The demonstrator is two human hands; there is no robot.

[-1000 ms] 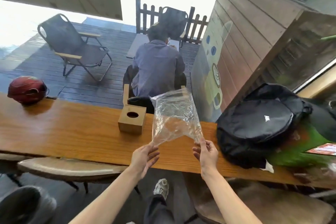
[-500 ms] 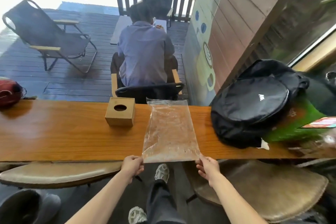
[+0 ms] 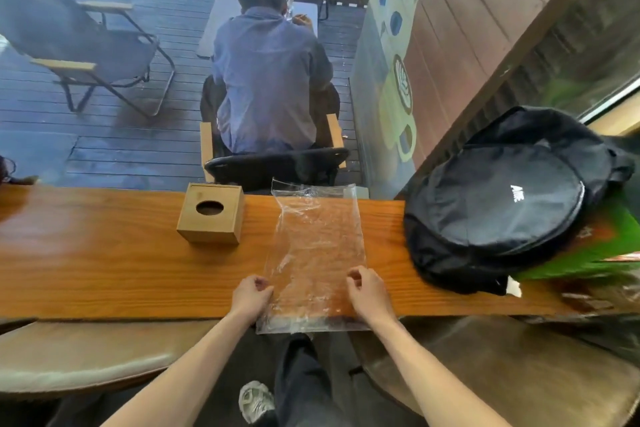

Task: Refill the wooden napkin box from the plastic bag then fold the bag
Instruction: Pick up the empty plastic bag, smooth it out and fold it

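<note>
Palms down, both hands curled, left hand (image 3: pixel 250 295) and right hand (image 3: pixel 367 292) pinching plastic bag (image 3: pixel 316 246) edges, flat on counter (image 3: pixel 104 263)

A café with an outdoor deck.

A latte-art cup mural (image 3: pixel 398 94) on the plank wall, a long wooden tabletop (image 3: pixel 104 260) facing the deck, folding chairs (image 3: pixel 79 45), a seated customer (image 3: pixel 270 80).

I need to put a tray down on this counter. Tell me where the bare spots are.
The widest bare stretch of the long wooden counter is left of the square wooden napkin box. A narrower strip runs between the clear plastic bag and the black backpack. The right end is crowded.
</note>
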